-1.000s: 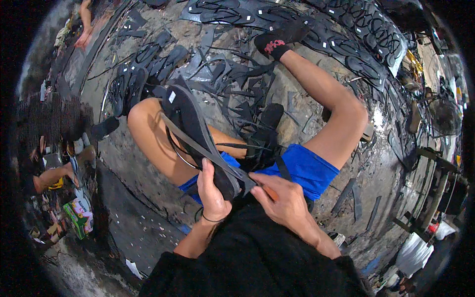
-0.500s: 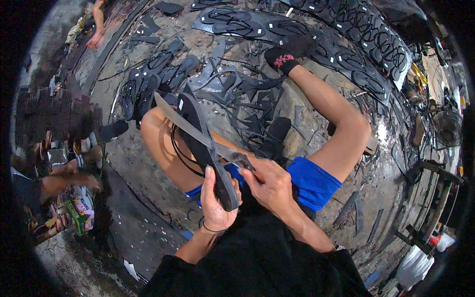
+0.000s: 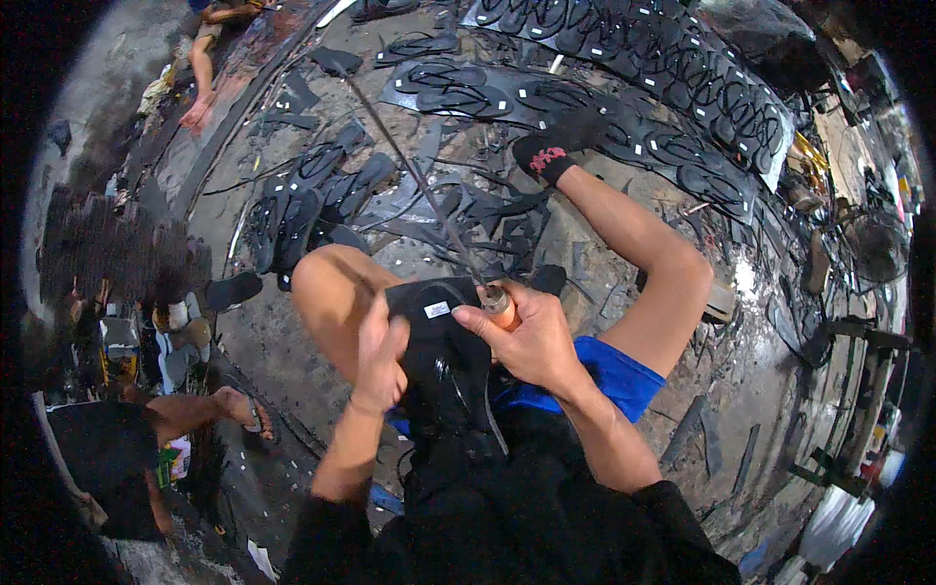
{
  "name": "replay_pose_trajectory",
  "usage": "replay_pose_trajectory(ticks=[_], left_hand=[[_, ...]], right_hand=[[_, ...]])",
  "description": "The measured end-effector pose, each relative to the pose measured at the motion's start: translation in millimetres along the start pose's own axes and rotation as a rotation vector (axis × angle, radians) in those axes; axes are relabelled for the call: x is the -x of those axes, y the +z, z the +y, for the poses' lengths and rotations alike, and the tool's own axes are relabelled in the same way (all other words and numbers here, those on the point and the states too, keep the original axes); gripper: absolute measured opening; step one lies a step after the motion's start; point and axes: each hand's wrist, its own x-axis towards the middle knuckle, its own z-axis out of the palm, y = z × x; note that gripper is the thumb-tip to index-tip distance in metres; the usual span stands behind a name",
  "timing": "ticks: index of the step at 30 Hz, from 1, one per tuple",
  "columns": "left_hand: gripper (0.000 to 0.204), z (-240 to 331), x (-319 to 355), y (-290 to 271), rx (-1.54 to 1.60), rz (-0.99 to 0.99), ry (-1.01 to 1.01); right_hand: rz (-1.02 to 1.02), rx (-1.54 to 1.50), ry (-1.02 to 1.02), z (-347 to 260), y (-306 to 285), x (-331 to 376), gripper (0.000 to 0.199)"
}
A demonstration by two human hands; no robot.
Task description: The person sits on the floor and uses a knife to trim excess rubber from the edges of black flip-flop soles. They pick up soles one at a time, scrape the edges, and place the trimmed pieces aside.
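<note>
A black flip-flop (image 3: 439,336) with a small white label lies in my lap, its strap towards my body. My left hand (image 3: 377,351) is at its left edge, blurred by movement, so I cannot make out whether its fingers grip it. On the other side, my right hand (image 3: 534,331) is closed around the wooden handle of a long knife (image 3: 429,195). The blade is seen nearly edge-on and points up and to the left, away from me. My right thumb reaches close to the label.
Finished-looking black flip-flops (image 3: 712,78) line sheets at the far right. More flip-flops (image 3: 302,195) are heaped ahead on the left, beside scattered black offcuts (image 3: 478,210). Another person's leg (image 3: 190,409) is at the left, and someone's foot (image 3: 198,112) farther back. A metal-framed rack (image 3: 858,409) stands right.
The flip-flop has come down from upright in my left hand to my lap. The knife has left the flip-flop's edge and swung to point farther ahead. My left hand has moved up and left.
</note>
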Motion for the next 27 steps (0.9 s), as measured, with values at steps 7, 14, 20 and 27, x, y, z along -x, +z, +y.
replay_pose_trajectory(ticks=[7,14,20,27], left_hand=[[0.027,80,-16,-10,0.002,0.240,0.065],[0.027,62,5,-17,0.005,0.261,-0.030],[0.017,58,6,-7,-0.227,0.162,0.080],[0.014,68,3,8,-0.449,-0.030,0.035]], right_hand=[[0.197,0.253,-0.270,31,-34,84,0.037],[-0.023,0.172,-0.203,51,-21,112,0.035],[0.063,0.289,-0.314,12,-24,70,0.033],[-0.096,0.247,-0.283,-46,-54,34,0.028]])
